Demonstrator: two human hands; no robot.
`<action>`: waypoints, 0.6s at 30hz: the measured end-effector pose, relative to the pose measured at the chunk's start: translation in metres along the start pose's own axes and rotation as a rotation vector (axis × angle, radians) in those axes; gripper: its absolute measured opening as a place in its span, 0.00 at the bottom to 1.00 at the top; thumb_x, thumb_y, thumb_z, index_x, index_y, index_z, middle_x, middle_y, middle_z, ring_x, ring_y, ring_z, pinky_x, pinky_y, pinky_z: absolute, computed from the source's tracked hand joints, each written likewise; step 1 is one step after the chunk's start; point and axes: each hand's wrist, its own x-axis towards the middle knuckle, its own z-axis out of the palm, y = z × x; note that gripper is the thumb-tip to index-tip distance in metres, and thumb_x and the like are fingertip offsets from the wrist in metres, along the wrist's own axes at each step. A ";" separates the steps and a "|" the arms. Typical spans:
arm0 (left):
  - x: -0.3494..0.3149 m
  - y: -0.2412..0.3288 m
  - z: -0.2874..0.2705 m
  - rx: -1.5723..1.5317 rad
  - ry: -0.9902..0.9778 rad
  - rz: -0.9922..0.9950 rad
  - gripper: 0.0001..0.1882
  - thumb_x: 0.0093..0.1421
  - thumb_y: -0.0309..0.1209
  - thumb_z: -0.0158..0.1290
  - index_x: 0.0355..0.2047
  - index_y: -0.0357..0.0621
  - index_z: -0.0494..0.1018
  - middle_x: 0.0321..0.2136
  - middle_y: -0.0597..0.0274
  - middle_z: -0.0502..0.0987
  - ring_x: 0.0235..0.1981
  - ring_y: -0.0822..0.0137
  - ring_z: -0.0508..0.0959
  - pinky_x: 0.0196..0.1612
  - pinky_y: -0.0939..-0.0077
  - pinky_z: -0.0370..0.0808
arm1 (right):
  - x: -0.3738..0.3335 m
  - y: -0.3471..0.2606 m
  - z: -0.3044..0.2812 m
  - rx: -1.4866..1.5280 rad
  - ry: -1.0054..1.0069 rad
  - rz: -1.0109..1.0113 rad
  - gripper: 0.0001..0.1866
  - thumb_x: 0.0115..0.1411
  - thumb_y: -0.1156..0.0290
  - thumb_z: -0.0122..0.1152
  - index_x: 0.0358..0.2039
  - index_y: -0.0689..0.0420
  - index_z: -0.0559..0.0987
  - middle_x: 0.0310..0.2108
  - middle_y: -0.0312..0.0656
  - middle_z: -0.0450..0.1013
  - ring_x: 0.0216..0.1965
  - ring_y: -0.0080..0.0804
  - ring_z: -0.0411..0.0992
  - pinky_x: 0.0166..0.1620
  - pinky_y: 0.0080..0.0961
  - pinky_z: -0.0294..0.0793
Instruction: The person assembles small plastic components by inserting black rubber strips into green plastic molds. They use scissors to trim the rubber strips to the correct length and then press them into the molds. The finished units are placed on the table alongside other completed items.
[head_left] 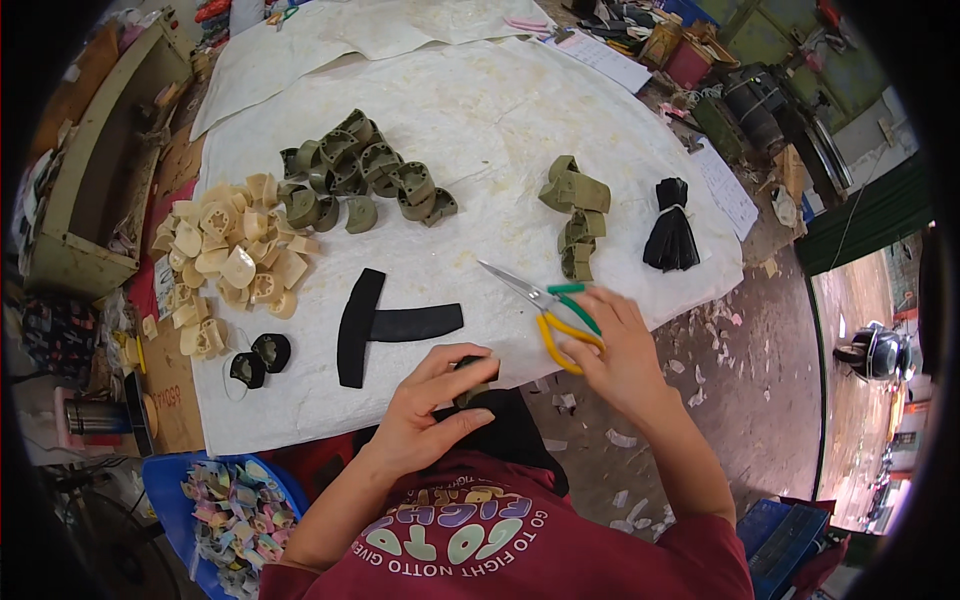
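Observation:
My left hand (425,410) is closed on a small dark olive piece with black on it (475,393), just off the table's near edge. Fingers hide much of that piece. To the right, my right hand (618,350) grips a pair of scissors (552,300) by their yellow and green handles, the blades pointing up and left over the cloth. Two black strips (357,328) lie in front of my left hand, one butting against the other. Further left sit two small black-covered pieces (258,362) close together.
Cream plastic pieces (235,245) form a heap at left, olive ones (360,165) behind them. More olive pieces (577,215) and a tied black strip bundle (672,225) stand at right. A blue tub (290,480) of colourful scraps is below left. White sheeting (470,130) covers the table.

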 end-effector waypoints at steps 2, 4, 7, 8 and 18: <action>-0.001 0.006 -0.002 0.112 0.100 0.050 0.35 0.49 0.21 0.62 0.58 0.38 0.65 0.49 0.53 0.68 0.48 0.61 0.72 0.52 0.72 0.69 | 0.011 -0.022 -0.003 0.369 -0.085 -0.006 0.16 0.52 0.68 0.68 0.40 0.59 0.75 0.36 0.46 0.74 0.35 0.37 0.75 0.39 0.27 0.74; -0.003 0.006 -0.005 0.114 0.094 0.029 0.39 0.49 0.17 0.60 0.62 0.40 0.59 0.52 0.53 0.66 0.52 0.62 0.70 0.55 0.71 0.69 | 0.012 -0.047 -0.001 0.669 -0.208 0.037 0.14 0.52 0.69 0.68 0.37 0.60 0.76 0.36 0.45 0.74 0.35 0.34 0.75 0.40 0.26 0.74; -0.004 0.003 -0.009 0.205 0.079 0.058 0.39 0.49 0.16 0.60 0.61 0.40 0.59 0.54 0.52 0.64 0.55 0.61 0.68 0.56 0.70 0.69 | 0.007 -0.071 0.008 0.945 -0.374 0.180 0.12 0.52 0.71 0.68 0.34 0.61 0.77 0.34 0.43 0.75 0.34 0.30 0.75 0.38 0.24 0.74; -0.004 0.002 -0.010 0.253 0.076 0.074 0.37 0.48 0.17 0.61 0.60 0.40 0.61 0.54 0.52 0.64 0.56 0.61 0.68 0.56 0.70 0.69 | 0.006 -0.073 0.014 1.001 -0.381 0.234 0.11 0.52 0.71 0.69 0.34 0.61 0.77 0.33 0.42 0.75 0.33 0.28 0.75 0.38 0.23 0.74; -0.004 0.000 -0.013 0.306 0.113 0.158 0.31 0.48 0.18 0.61 0.54 0.39 0.66 0.53 0.49 0.70 0.52 0.58 0.74 0.50 0.71 0.74 | 0.013 -0.083 0.019 1.044 -0.401 0.327 0.06 0.53 0.77 0.67 0.29 0.61 0.77 0.29 0.36 0.74 0.30 0.21 0.72 0.37 0.20 0.73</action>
